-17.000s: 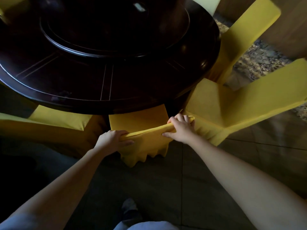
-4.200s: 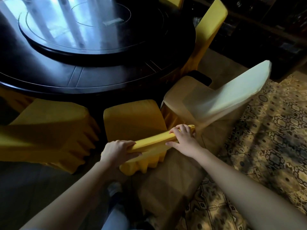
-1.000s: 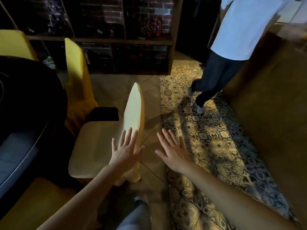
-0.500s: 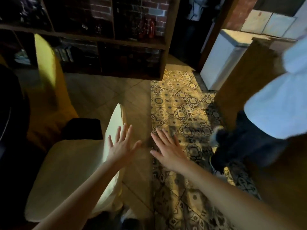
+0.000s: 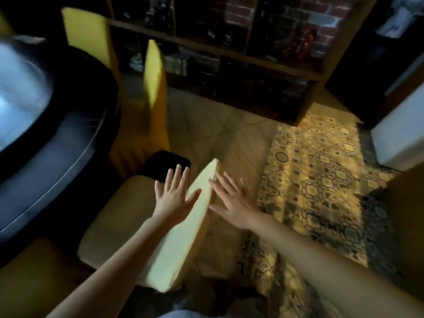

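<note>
Fingers spread, left hand [image 5: 174, 198] and right hand [image 5: 234, 200] hold nothing, with the pale chair back [image 5: 181, 244] between them. Probably stiff under loose, slippery cloth [image 5: 202, 187]; grip its top edge firmly.

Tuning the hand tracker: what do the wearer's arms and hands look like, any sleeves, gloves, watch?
Left hand and right hand are bare: no gloves, rings or watch show. Left forearm and right forearm: bare to the frame edge, no sleeves.
</note>
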`<state>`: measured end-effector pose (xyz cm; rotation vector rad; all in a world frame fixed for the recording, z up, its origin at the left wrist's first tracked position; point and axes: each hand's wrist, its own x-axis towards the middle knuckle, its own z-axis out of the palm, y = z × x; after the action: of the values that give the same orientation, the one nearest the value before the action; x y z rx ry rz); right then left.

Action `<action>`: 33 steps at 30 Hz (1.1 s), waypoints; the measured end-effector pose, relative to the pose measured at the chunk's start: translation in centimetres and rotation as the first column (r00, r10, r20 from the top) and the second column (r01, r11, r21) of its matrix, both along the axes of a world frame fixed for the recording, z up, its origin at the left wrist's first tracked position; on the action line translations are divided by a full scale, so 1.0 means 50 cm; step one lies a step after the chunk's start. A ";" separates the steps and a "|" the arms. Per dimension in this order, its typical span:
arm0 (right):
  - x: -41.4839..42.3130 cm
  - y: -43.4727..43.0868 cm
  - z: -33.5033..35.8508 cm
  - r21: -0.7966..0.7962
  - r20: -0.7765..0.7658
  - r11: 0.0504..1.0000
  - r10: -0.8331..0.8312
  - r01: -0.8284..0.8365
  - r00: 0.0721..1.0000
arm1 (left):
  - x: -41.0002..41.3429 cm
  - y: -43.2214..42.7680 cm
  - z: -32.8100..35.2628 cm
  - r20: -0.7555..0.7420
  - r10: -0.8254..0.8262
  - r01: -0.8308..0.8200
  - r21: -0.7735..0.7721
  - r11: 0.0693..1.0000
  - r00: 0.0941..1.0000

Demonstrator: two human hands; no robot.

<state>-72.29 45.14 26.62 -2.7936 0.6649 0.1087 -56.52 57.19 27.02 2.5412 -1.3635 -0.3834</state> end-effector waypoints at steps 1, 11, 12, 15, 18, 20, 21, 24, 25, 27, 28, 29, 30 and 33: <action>0.020 -0.016 0.003 0.011 -0.002 0.998 0.055 -0.055 0.998 | 0.005 0.003 0.003 0.000 0.043 -0.043 -0.001 0.999 0.999; 0.133 -0.098 0.028 0.131 -0.069 0.862 0.501 -0.490 0.863 | -0.065 0.061 -0.017 -0.151 0.503 -0.498 0.076 0.864 0.851; 0.131 -0.105 0.022 0.137 -0.098 0.846 0.529 -0.515 0.843 | -0.084 0.065 -0.026 -0.156 0.523 -0.514 0.093 0.852 0.838; 0.112 -0.123 -0.003 0.099 -0.173 0.770 0.637 -0.630 0.751 | -0.138 0.076 -0.049 -0.190 0.566 -0.547 0.145 0.824 0.802; 0.108 -0.142 -0.013 0.054 -0.142 0.708 0.704 -0.705 0.696 | -0.187 0.081 -0.059 -0.229 0.616 -0.586 0.191 0.788 0.754; 0.112 -0.149 -0.014 0.047 -0.115 0.679 0.732 -0.733 0.671 | -0.212 0.085 -0.058 -0.174 0.636 -0.613 0.169 0.772 0.752; 0.114 -0.152 -0.016 0.036 -0.099 0.666 0.744 -0.745 0.660 | -0.220 0.088 -0.055 -0.130 0.643 -0.630 0.133 0.765 0.754; 0.119 -0.163 -0.026 0.001 -0.053 0.627 0.778 -0.779 0.626 | -0.239 0.087 -0.049 -0.013 0.633 -0.632 0.048 0.774 0.774; 0.122 -0.165 -0.030 -0.004 -0.041 0.613 0.789 -0.790 0.613 | -0.243 0.087 -0.051 0.030 0.630 -0.631 0.022 0.775 0.776; 0.128 -0.168 -0.037 -0.016 -0.023 0.591 0.806 -0.806 0.592 | -0.245 0.089 -0.056 0.121 0.643 -0.644 -0.039 0.764 0.756; 0.133 -0.169 -0.040 -0.025 -0.015 0.586 0.810 -0.810 0.586 | -0.244 0.090 -0.059 0.157 0.640 -0.640 -0.061 0.766 0.752; 0.138 -0.171 -0.043 -0.036 -0.010 0.582 0.812 -0.812 0.583 | -0.239 0.090 -0.062 0.184 0.627 -0.625 -0.075 0.777 0.757; 0.143 -0.173 -0.045 -0.045 -0.007 0.581 0.814 -0.813 0.581 | -0.234 0.090 -0.066 0.201 0.609 -0.607 -0.081 0.791 0.767; 0.173 -0.173 -0.044 -0.055 -0.001 0.588 0.808 -0.807 0.589 | -0.202 0.092 -0.070 0.227 0.579 -0.575 -0.094 0.813 0.783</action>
<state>-63.66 36.47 24.40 -2.8875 -0.6970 0.2291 -66.61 61.80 23.53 2.8856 -0.5614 0.0698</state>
